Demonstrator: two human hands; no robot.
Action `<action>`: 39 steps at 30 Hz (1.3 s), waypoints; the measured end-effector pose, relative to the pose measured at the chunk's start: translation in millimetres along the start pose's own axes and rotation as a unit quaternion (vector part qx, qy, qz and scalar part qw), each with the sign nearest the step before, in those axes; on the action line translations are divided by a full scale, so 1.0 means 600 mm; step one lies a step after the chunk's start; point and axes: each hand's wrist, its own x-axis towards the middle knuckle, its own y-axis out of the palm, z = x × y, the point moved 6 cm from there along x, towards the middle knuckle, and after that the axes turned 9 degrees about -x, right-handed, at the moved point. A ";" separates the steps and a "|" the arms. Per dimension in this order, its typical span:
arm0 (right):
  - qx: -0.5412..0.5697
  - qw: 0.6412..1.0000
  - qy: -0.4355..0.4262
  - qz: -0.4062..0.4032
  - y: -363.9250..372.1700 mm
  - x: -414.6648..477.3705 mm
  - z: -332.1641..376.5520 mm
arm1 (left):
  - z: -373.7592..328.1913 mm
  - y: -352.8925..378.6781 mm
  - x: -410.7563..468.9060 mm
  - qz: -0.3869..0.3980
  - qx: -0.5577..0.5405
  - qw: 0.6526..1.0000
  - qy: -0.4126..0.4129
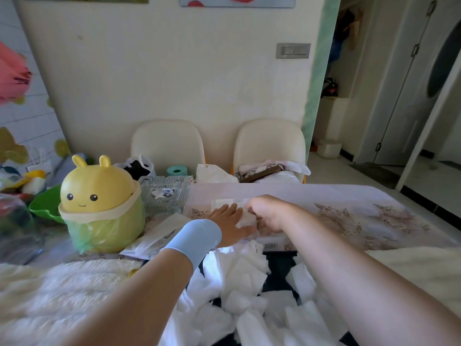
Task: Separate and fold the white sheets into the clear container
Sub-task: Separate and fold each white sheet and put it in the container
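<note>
**Q:** Head camera, at a dining table: what are the two hands doing?

**A:** The left hand (230,222), a pale blue wristband (193,239) on its wrist, lies flat with fingers spread and extended, palm pressing down on a white sheet (245,217) on the table (349,216). The right hand (265,216) is curled over the same sheet's right side, fingers bent inward and pinching its edge; the fingertips are hidden under the knuckles, so how tightly they close cannot be told.

**Q:** Where is the sheet, and the container?

**A:** The sheet sits between the two hands on the patterned tablecloth, and a folded white corner (223,203) shows just beyond the left fingertips. A clear container (164,197) of cut glass or plastic stands to the left of the hands, apart from them, with something small and dark-printed inside.

**Q:** And around them?

**A:** A heap of loose white sheets (239,283) lies on a dark surface at the table's near edge, beneath both forearms. A yellow cartoon-faced bin (99,203) with a green liner stands just left of the container, touching or nearly touching it. A flat white packet (154,236) lies between the bin and the left wrist. Two cream chairs (269,143) stand across the table, a teal roll (177,170) near them.
</note>
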 end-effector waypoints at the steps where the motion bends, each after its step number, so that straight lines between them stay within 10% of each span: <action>1: -0.021 1.000 -0.012 -0.008 -0.003 -0.004 0.001 | -0.003 -0.006 -0.004 -0.003 -0.010 1.000 -0.003; 14: -0.244 0.947 -0.190 -0.090 -0.110 -0.219 -0.033 | -0.119 -0.065 -0.106 -0.150 -0.158 0.973 0.072; 24: -0.542 0.801 -0.190 -0.169 -0.041 -0.256 -0.103 | -0.161 0.029 -0.158 -0.111 -0.141 0.981 0.070; 32: -0.177 0.945 -0.255 -0.103 -0.077 -0.286 -0.102 | -0.124 0.030 -0.193 -0.180 -0.376 0.905 0.083; 39: -0.020 0.949 -0.306 -0.070 -0.073 -0.299 -0.107 | -0.113 0.033 -0.214 -0.183 -0.582 0.788 0.083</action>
